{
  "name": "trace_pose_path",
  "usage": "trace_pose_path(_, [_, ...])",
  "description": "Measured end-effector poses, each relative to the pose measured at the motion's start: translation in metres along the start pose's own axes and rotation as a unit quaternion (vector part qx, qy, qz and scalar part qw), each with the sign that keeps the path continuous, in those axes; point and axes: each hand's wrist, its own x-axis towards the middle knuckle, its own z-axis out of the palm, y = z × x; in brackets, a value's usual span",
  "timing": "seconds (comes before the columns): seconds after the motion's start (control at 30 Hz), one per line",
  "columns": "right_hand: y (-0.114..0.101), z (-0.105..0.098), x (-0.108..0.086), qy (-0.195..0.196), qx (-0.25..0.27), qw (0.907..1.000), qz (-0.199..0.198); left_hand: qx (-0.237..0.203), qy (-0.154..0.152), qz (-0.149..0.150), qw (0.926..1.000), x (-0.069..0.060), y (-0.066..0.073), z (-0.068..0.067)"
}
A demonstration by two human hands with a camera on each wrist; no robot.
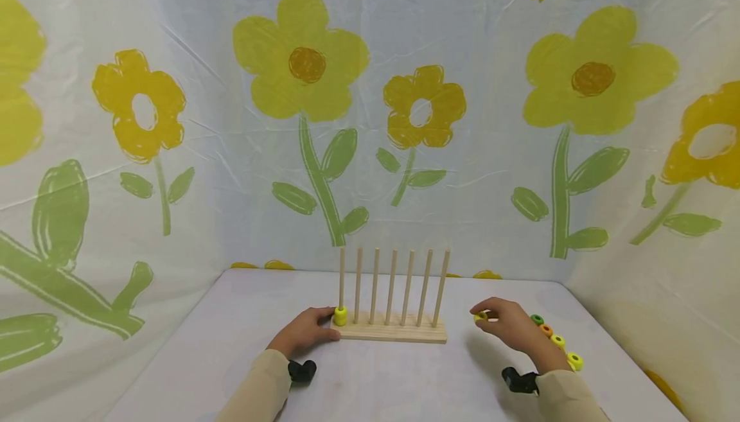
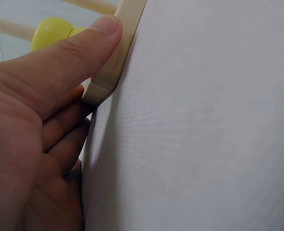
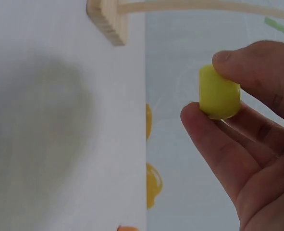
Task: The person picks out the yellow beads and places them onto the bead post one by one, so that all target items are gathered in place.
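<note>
A wooden peg rack (image 1: 393, 331) with several upright pegs stands on the table, and yellow beads (image 1: 340, 316) sit stacked at the foot of its leftmost peg. My left hand (image 1: 306, 332) grips the left end of the base. In the left wrist view the thumb (image 2: 91, 41) lies on the base's near side, with the other fingers partly hidden behind its end. To the right of the rack, my right hand (image 1: 509, 325) pinches a yellow bead (image 3: 219, 92) between thumb and fingertips, raised above the table and apart from the pegs.
Beyond my right hand lies a slanting row of loose beads: a green one (image 1: 536, 320), an orange one (image 1: 546, 330) and yellow ones (image 1: 557, 341), partly behind the wrist. A flower-printed cloth (image 1: 485, 216) hangs behind and beside the white table (image 1: 393, 383).
</note>
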Motion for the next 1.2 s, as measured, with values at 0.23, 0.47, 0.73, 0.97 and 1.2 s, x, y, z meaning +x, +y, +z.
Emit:
trace_pose_path(0.23, [-0.017,-0.003,-0.001,-0.004,0.025,0.9995,-0.019,0.001,-0.001,0.005,1.0,0.0,0.001,-0.001])
trace_pose_path(0.47, [-0.029,-0.006,-0.002,-0.003,0.02,0.9977,-0.065,0.007,0.002,0.005,1.0,0.001,0.002,0.0])
trace_pose_path(0.73, [-0.041,-0.008,0.0,0.0,0.025,0.9965,-0.08,0.01,0.003,0.002,0.9999,0.002,0.001,0.001])
trace_pose_path(0.97, [-0.05,-0.008,0.001,0.006,0.04,0.992,-0.12,0.009,0.005,-0.001,0.9999,0.001,0.0,0.001])
trace_pose_path(1.2, [-0.062,-0.007,0.002,0.012,0.058,0.9897,-0.13,0.0,0.003,-0.014,0.9999,0.002,-0.001,0.002])
